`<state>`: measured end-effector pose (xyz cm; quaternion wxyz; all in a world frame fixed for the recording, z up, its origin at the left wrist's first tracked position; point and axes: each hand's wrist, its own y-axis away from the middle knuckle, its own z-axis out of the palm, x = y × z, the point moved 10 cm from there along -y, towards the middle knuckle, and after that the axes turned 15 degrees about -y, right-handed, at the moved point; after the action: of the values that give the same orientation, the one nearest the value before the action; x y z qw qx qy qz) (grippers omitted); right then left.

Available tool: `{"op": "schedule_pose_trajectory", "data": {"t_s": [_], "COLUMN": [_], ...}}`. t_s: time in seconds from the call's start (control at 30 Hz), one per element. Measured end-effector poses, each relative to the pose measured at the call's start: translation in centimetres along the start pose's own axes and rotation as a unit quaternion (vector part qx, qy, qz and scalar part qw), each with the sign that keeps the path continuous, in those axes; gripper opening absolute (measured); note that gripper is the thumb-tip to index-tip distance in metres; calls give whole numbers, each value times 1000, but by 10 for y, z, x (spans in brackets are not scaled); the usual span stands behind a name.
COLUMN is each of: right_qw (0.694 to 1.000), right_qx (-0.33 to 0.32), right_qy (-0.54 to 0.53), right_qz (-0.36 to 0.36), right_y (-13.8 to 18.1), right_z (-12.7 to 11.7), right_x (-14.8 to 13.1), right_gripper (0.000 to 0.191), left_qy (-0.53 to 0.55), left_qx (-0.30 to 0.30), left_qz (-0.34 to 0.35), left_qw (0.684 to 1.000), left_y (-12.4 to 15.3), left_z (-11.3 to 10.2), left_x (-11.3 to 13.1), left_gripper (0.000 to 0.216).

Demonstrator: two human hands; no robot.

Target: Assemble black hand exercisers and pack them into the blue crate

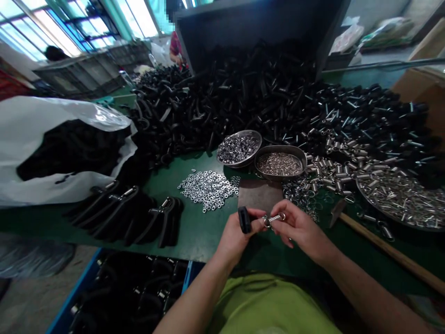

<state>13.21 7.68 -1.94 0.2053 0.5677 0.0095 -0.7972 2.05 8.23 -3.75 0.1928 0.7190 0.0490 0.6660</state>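
Observation:
My left hand (233,237) is closed around a black plastic handle (244,220), which stands upright near the front of the table. At its right side, my right hand (301,228) pinches a shiny coil spring (275,219) between thumb and fingers. The spring's left end meets the left fingertips; whether it is fixed to the handle I cannot tell. Just beyond the hands lies a flat metal plate (260,195). Left of the plate spreads a pile of small metal nuts or rings (208,189). A hammer (378,239) rests to the right of my right hand.
Two metal bowls (259,139) (302,160) of small parts stand behind the plate. Loose springs (333,172) and a heaped tray (399,190) lie right. Black handles (208,102) fill the back. At left are a white bag (21,139), assembled grips (167,218) and a blue crate (74,290).

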Motion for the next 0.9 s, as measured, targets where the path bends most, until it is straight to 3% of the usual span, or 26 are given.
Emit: {"op": "schedule_pose_trajectory", "data": {"t_s": [0.17, 0.27, 0.37, 0.43, 0.5, 0.57, 0.67, 0.77, 0.9], "right_qw": [999, 997, 998, 992, 978, 964, 957, 955, 938], "right_qx": [11, 27, 57, 72, 91, 111, 120, 112, 103], "right_qy": [-41, -76, -1, 81, 159, 212, 211, 202, 266], "right_qz": [10, 20, -29, -66, -96, -120, -156, -186, -196], "right_y": [-10, -15, -16, -14, -10, -4, 5, 11, 12], "right_z": [-1, -5, -14, -17, -20, -21, -14, -3, 6], "right_x": [11, 12, -1, -13, -24, -36, -51, -59, -55], "right_gripper": [28, 30, 28, 22, 17, 15, 14, 13, 11], "left_qy": [-54, -121, -191, -208, -178, -80, 107, 193, 200], "left_qx": [12, 33, 58, 61, 58, 34, -61, -124, -132], "left_qz": [24, 100, 196, 204, 139, 30, -103, -142, -123], "left_qw": [998, 987, 960, 955, 973, 996, 987, 963, 963], "left_y": [4, 6, 13, 13, 7, 0, -2, 1, 0], "left_z": [-8, -14, -13, -9, -7, -1, 28, 50, 58], "left_x": [3, 13, 26, 24, 8, -18, -47, -51, -47], "left_gripper": [24, 18, 12, 13, 15, 20, 29, 32, 29]}}
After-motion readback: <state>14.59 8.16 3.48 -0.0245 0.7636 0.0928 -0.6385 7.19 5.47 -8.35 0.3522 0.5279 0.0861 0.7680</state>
